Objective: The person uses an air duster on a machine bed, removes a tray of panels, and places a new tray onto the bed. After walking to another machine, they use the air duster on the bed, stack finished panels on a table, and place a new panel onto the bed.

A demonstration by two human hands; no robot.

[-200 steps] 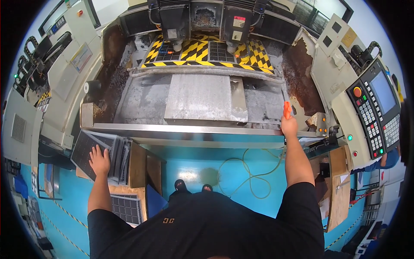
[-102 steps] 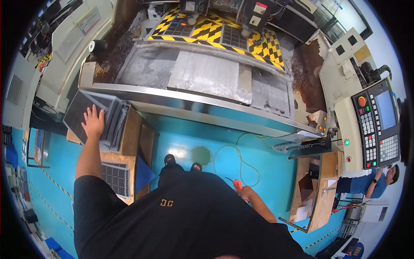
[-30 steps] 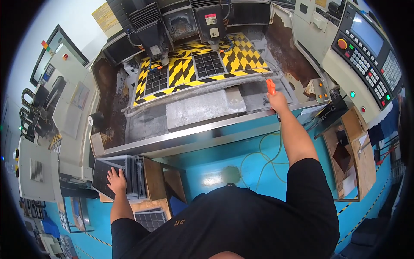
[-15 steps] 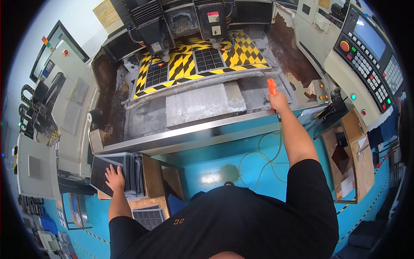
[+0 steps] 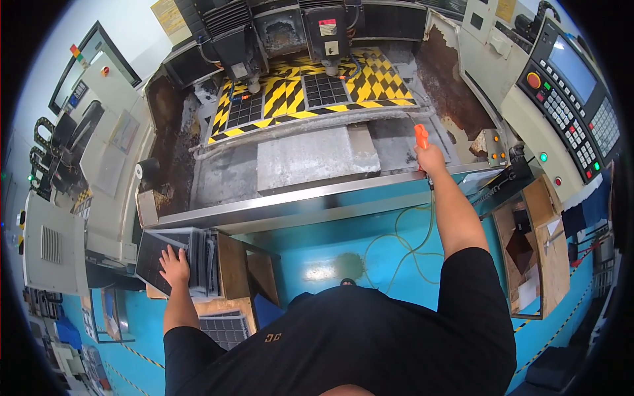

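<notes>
My right hand (image 5: 430, 158) grips an orange-handled air gun (image 5: 421, 135) whose hose runs down past the machine's front rail. It is held over the right end of the grey metal slab (image 5: 310, 156) on the machine bed. My left hand (image 5: 174, 265) lies flat, fingers spread, on a stack of dark gridded plates (image 5: 177, 257) that rests on a wooden stand at the lower left, below the bed.
Yellow-and-black striped covers (image 5: 297, 92) and the spindle heads (image 5: 327, 33) stand behind the slab. A control panel with buttons and a screen (image 5: 574, 99) is at the right. A yellow-green hose (image 5: 403, 237) loops over the blue floor. Wooden crates (image 5: 535, 251) stand at the right.
The view has shifted slightly. My right hand stays by the slab's right end with the air gun, and my left hand stays on the plate stack.
</notes>
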